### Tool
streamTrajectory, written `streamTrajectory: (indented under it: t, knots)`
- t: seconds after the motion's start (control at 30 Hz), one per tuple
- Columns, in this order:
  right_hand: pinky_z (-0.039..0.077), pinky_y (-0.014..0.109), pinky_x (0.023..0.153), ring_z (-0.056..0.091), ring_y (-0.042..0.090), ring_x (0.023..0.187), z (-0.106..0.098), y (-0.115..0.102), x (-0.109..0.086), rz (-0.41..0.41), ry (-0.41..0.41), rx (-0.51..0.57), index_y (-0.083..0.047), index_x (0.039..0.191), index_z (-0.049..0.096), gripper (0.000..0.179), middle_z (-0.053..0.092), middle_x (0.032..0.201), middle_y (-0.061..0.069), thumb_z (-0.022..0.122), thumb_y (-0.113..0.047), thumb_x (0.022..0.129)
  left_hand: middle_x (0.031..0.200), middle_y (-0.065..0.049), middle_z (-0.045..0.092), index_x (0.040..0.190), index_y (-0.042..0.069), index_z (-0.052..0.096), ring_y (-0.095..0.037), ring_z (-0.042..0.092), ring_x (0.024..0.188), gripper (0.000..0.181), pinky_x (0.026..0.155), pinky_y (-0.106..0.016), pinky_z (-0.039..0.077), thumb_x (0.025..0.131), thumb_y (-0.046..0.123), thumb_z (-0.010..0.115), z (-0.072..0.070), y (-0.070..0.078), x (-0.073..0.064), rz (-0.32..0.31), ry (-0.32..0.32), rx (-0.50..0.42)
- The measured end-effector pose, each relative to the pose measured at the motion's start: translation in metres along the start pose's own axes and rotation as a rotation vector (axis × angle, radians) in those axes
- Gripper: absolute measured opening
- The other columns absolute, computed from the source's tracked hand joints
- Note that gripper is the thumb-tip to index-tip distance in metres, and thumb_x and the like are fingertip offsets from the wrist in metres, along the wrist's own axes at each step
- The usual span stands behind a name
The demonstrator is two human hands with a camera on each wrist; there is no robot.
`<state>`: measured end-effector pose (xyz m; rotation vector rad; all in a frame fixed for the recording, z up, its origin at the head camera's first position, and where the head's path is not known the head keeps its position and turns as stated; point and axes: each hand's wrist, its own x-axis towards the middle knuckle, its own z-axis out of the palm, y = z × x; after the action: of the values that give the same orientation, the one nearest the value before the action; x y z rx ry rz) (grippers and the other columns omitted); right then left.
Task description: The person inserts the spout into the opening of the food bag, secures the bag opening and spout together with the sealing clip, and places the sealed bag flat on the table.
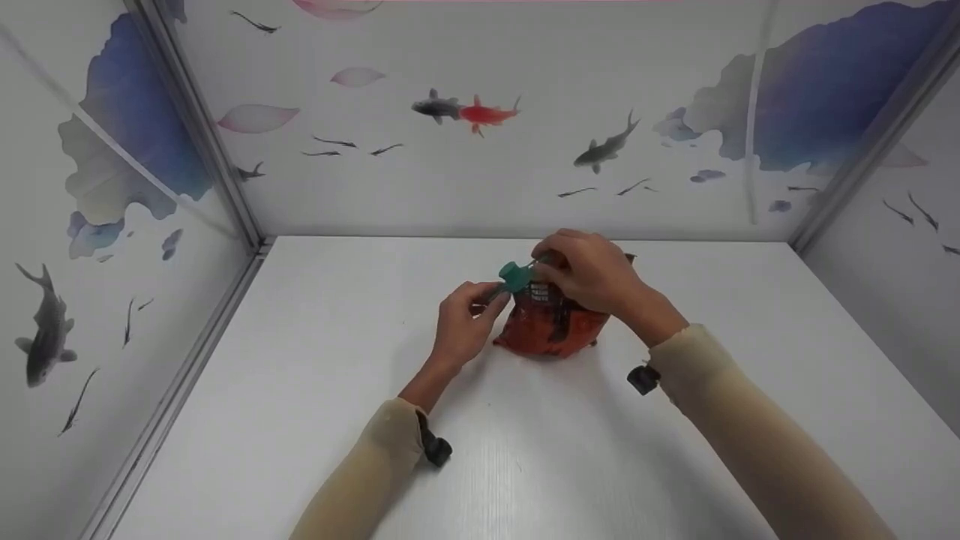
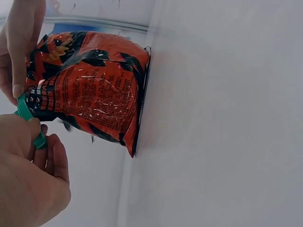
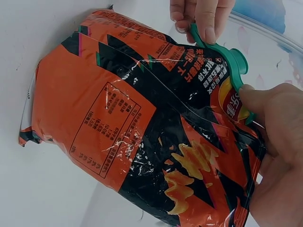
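Observation:
An orange and black bag of chips (image 1: 555,330) stands on the table, its top gathered. Across that top lies a green bag clip (image 1: 516,276) with a short round spout, seen large in the right wrist view (image 3: 236,61). My left hand (image 1: 465,322) pinches one end of the clip between thumb and fingers. On the other side, my right hand (image 1: 589,270) grips the bag's top corner, its thumb at the clip's other end. In the right wrist view some of the right fingers are hidden behind the bag (image 3: 118,94).
The white table (image 1: 337,360) spreads around the bag. Behind it rises a white back wall (image 1: 480,187) printed with fish and petals. Side panels with metal frame edges (image 1: 247,225) close off the left and right. Black wrist straps (image 1: 436,450) sit at both cuffs.

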<state>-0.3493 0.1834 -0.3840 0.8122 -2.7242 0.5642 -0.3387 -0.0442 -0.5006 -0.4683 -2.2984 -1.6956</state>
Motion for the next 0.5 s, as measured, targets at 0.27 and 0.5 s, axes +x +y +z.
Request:
streamTrajectory:
  t: [0.27, 0.5]
  knots:
    - [0.065, 0.047, 0.095, 0.075, 0.022, 0.105, 0.0, 0.006, -0.002, 0.017, 0.019, 0.022, -0.014, 0.141, 0.067, 0.042, 0.076, 0.118, 0.005, 0.074, -0.034, 0.105, 0.107, 0.004, 0.078, 0.126, 0.022, 0.082, -0.008, 0.073, 0.101, 0.023, 0.087, -0.028, 0.057, 0.105, 0.03, 0.074, 0.004, 0.0, -0.003, -0.025, 0.033, -0.026]
    - [0.062, 0.051, 0.101, 0.073, 0.027, 0.111, 0.002, 0.012, -0.006, -0.001, 0.014, 0.053, -0.01, 0.143, 0.068, 0.038, 0.075, 0.127, 0.01, 0.063, -0.026, 0.109, 0.102, 0.003, 0.079, 0.123, 0.024, 0.083, -0.01, 0.072, 0.096, 0.022, 0.081, -0.026, 0.052, 0.104, 0.031, 0.075, 0.01, 0.0, -0.005, -0.077, 0.046, -0.096]
